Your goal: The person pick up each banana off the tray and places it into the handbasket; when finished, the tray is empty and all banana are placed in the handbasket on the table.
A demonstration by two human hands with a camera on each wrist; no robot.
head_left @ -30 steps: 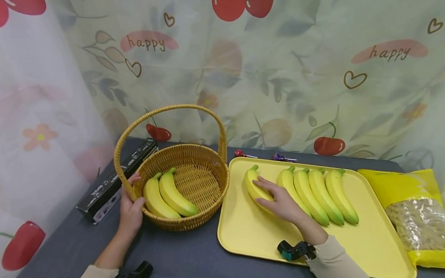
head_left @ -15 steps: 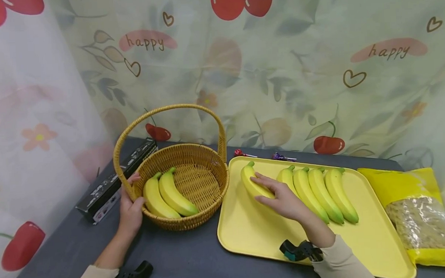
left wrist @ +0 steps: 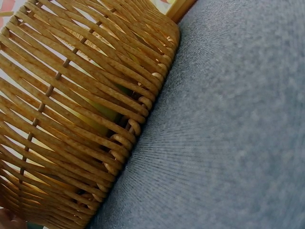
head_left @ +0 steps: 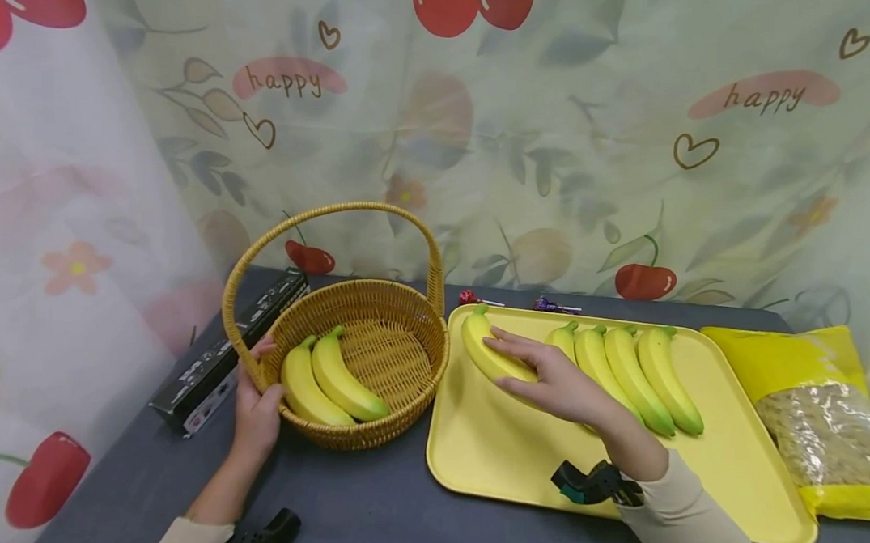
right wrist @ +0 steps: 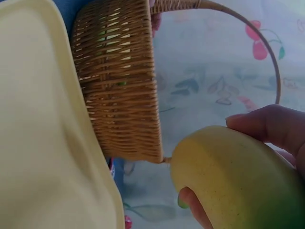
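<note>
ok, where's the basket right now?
In the head view, the basket sits left of centre on the dark table, between the black box and the yellow tray; the left hand holds its left side.

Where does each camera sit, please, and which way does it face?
Head: on the head, facing forward and down at basket, tray and held banana; both forearms, left grip and right grip show.
Left wrist: worn there, facing basket wall and table; perhaps a finger, lower left.
Right wrist: worn there, facing held banana and basket; fingers show.
Head and right wrist share basket, held banana, tray.
</note>
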